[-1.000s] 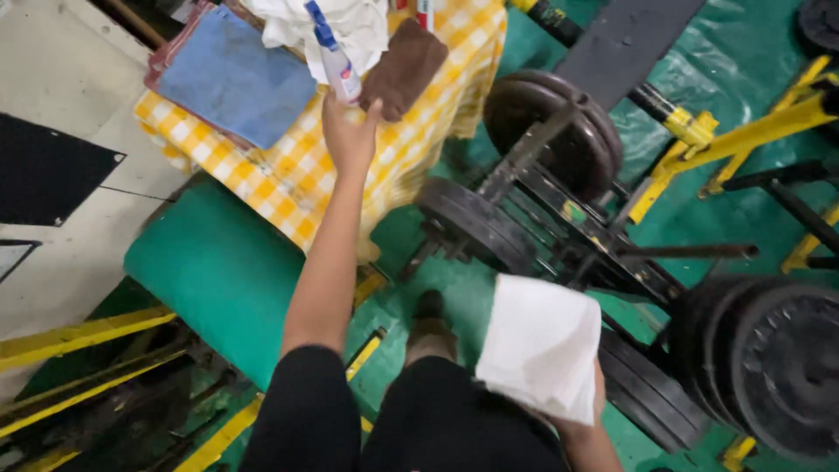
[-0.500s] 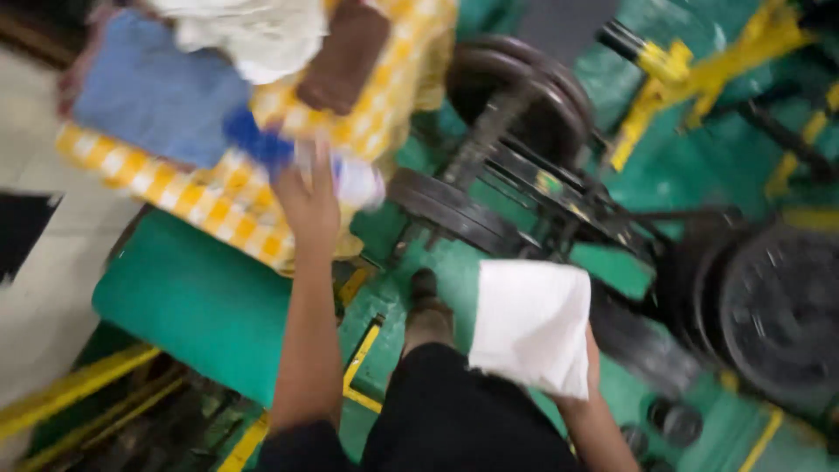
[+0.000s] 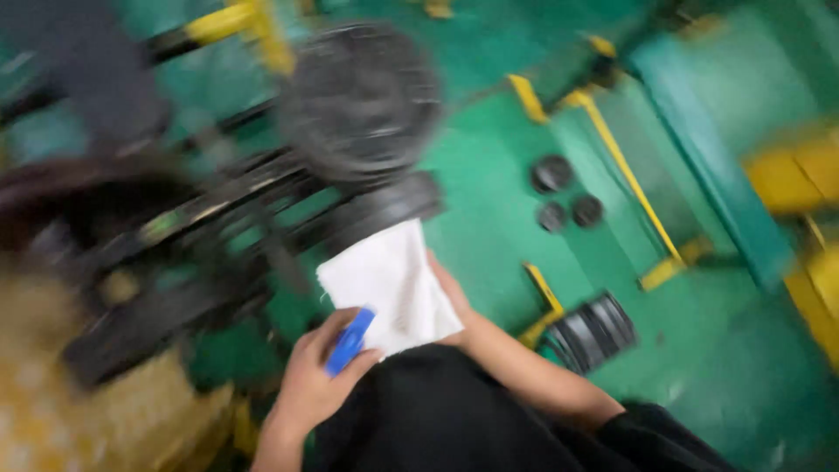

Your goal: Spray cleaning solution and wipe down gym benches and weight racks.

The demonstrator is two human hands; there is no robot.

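Observation:
My left hand (image 3: 310,385) grips a spray bottle with a blue nozzle (image 3: 350,342), held low in front of my black clothing. The nozzle touches the lower edge of a white cloth (image 3: 391,285). My right hand (image 3: 452,297) holds that cloth from beneath, spread flat and facing up. Only the blue top of the bottle shows; its body is hidden in my fist. The picture is blurred by motion.
Black weight plates (image 3: 360,96) on a dark rack (image 3: 192,227) fill the left and top. Small black plates (image 3: 552,173) and a stack of discs (image 3: 594,325) lie on the green floor. Yellow bars (image 3: 622,166) cross the floor. Yellow checked cloth (image 3: 52,411) at lower left.
My left hand brought the spray bottle from the checked table down to the white cloth. My view swung right, away from the table, toward the weight plates and floor.

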